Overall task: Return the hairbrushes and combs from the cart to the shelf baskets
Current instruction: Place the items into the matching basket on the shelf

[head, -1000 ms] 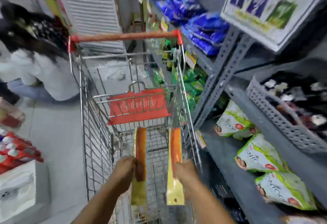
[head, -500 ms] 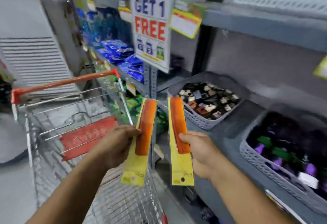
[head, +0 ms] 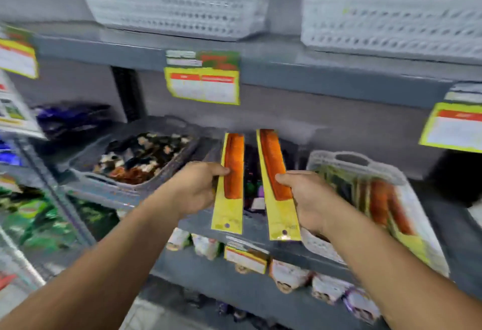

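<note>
My left hand [head: 194, 190] grips an orange comb on a yellow card [head: 230, 181], held upright in front of the middle shelf. My right hand [head: 310, 199] grips a second orange comb on a yellow card [head: 276, 186], parallel to the first and a little to its right. Just right of my right hand stands a white basket [head: 357, 162] that holds more orange combs on yellow cards [head: 386, 207]. Between the two held combs a dark basket [head: 251, 173] with small purple and green items shows. The cart is out of view.
A grey basket [head: 135, 183] of mixed small dark items sits left on the same shelf. Two white baskets [head: 172, 9] stand on the shelf above, with yellow price tags [head: 203, 79] on its edge. Packets [head: 289, 275] line the shelf below.
The view has swung right from the cart to the shelf. Both hands have carried the combs up and forward, level with the middle shelf baskets.
</note>
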{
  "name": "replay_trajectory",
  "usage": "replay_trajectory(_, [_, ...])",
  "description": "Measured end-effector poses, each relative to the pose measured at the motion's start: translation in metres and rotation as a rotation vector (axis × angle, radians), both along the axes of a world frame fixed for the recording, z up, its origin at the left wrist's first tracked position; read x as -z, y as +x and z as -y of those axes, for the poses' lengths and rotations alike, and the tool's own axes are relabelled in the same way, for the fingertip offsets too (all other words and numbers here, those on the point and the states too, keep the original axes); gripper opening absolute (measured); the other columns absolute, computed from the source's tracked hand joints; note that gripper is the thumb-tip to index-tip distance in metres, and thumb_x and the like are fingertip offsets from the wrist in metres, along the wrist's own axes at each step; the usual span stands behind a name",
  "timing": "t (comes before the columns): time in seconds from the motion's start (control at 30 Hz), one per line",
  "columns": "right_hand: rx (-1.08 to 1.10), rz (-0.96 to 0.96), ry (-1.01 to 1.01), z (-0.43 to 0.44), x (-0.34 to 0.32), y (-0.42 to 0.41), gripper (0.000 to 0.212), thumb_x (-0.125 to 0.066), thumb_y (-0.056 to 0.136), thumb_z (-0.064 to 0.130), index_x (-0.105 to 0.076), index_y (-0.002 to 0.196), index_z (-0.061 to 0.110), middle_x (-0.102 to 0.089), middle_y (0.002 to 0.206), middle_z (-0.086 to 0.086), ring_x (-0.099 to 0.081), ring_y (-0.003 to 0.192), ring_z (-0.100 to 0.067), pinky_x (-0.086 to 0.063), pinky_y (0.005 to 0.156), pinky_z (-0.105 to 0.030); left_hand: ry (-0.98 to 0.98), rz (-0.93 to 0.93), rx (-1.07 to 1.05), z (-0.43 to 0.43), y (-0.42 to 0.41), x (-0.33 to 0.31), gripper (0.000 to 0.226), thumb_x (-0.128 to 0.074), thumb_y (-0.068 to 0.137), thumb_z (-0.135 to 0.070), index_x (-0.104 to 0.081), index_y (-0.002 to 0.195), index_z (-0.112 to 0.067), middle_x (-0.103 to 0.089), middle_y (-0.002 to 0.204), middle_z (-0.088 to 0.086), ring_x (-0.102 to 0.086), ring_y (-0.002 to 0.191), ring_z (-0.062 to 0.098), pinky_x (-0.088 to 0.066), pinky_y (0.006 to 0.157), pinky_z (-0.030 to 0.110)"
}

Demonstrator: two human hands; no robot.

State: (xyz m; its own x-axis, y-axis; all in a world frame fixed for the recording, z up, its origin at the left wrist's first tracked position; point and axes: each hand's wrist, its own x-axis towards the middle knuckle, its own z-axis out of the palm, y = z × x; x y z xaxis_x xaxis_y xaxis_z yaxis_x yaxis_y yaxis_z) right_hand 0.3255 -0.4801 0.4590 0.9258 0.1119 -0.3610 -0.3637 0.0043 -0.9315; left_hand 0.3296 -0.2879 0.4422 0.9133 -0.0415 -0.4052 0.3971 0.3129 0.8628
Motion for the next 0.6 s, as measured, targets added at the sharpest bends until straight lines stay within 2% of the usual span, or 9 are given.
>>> replay_trajectory(0.1, [0.075, 0.018, -0.052, 0.052, 0.008, 0.01, 0.01, -0.05, 0.095, 0.005, -0.06, 0.095, 0.004, -0.057, 0.076, -0.017, -0.054, 0.063, -0.027, -0.045, 0.064, -0.038, 0.037, -0.027, 0.064, 0.058, 0.026, 0.014, 0.022, -0.043, 0.091, 0.003, -0.059, 0.078, -0.002, -0.068, 0.059, 0.012, -0.066, 0.047, 0.019, -0.057, 0.044, 0.034])
replay_trajectory(0.17, [0.125, 0.053, -0.128, 0.089, 0.019, 0.019, 0.016, -0.047, 0.095, 0.003, -0.061, 0.103, 0.002, -0.056, 0.081, -0.02, -0.054, 0.071, -0.029, -0.043, 0.07, -0.04, 0.092, -0.021, 0.086, 0.099, 0.043, 0.022, 0.021, -0.045, 0.09, 0.007, -0.06, 0.078, -0.002, -0.067, 0.061, 0.012, -0.065, 0.047, 0.019, -0.057, 0.045, 0.036])
replay_trajectory(0.23, [0.159, 0.093, -0.247, 0.12, 0.032, 0.029, 0.018, -0.048, 0.094, 0.004, -0.063, 0.103, -0.001, -0.056, 0.088, -0.02, -0.052, 0.081, -0.029, -0.04, 0.075, -0.04, 0.135, 0.0, 0.102, 0.134, 0.055, 0.026, 0.022, -0.046, 0.088, 0.011, -0.059, 0.076, -0.002, -0.066, 0.062, 0.012, -0.066, 0.055, 0.022, -0.058, 0.051, 0.042])
replay_trajectory(0.3, [0.217, 0.122, -0.37, 0.148, 0.044, 0.039, 0.014, -0.05, 0.092, 0.004, -0.064, 0.09, 0.004, -0.058, 0.086, -0.015, -0.052, 0.08, -0.026, -0.041, 0.075, -0.037, 0.197, 0.008, 0.133, 0.168, 0.066, 0.031, 0.021, -0.049, 0.086, 0.013, -0.057, 0.075, -0.002, -0.064, 0.074, 0.016, -0.065, 0.071, 0.029, -0.056, 0.065, 0.049])
replay_trajectory(0.33, [0.247, 0.123, -0.418, 0.159, 0.051, 0.045, 0.013, -0.051, 0.092, 0.004, -0.063, 0.087, 0.007, -0.059, 0.084, -0.011, -0.053, 0.079, -0.024, -0.043, 0.075, -0.036, 0.261, 0.015, 0.143, 0.183, 0.07, 0.034, 0.02, -0.051, 0.086, 0.011, -0.055, 0.073, -0.004, -0.062, 0.075, 0.015, -0.063, 0.072, 0.029, -0.055, 0.064, 0.046])
replay_trajectory(0.4, [0.279, 0.108, -0.465, 0.173, 0.066, 0.053, 0.011, -0.052, 0.091, 0.006, -0.063, 0.093, 0.007, -0.059, 0.082, -0.007, -0.053, 0.077, -0.023, -0.042, 0.07, -0.032, 0.49, 0.048, 0.135, 0.207, 0.078, 0.042, 0.021, -0.055, 0.086, 0.004, -0.049, 0.069, -0.008, -0.055, 0.067, 0.011, -0.057, 0.059, 0.023, -0.049, 0.05, 0.032])
replay_trajectory(0.47, [0.28, 0.089, -0.506, 0.178, 0.082, 0.059, 0.017, -0.054, 0.089, 0.008, -0.063, 0.101, 0.002, -0.061, 0.088, -0.012, -0.054, 0.078, -0.024, -0.038, 0.063, -0.028, 0.786, 0.124, 0.13, 0.226, 0.082, 0.046, 0.002, -0.055, 0.085, -0.004, -0.056, 0.084, -0.005, -0.06, 0.074, 0.013, -0.06, 0.064, 0.027, -0.051, 0.055, 0.034])
replay_trajectory(0.53, [0.275, 0.077, -0.578, 0.174, 0.095, 0.062, 0.019, -0.056, 0.086, 0.009, -0.064, 0.1, 0.0, -0.065, 0.092, -0.017, -0.06, 0.081, -0.028, -0.039, 0.062, -0.028, 0.986, 0.148, 0.158, 0.236, 0.087, 0.056, 0.028, -0.052, 0.083, -0.006, -0.057, 0.109, 0.001, -0.067, 0.101, 0.021, -0.066, 0.091, 0.036, -0.057, 0.074, 0.042])
replay_trajectory(0.6, [0.253, 0.069, -0.621, 0.168, 0.102, 0.064, 0.02, -0.057, 0.085, 0.01, -0.066, 0.099, -0.002, -0.067, 0.091, -0.019, -0.063, 0.082, -0.031, -0.041, 0.064, -0.028, 1.117, 0.132, 0.174, 0.242, 0.089, 0.062, 0.046, -0.052, 0.081, -0.004, -0.049, 0.127, -0.001, -0.065, 0.113, 0.022, -0.064, 0.102, 0.037, -0.055, 0.074, 0.038])
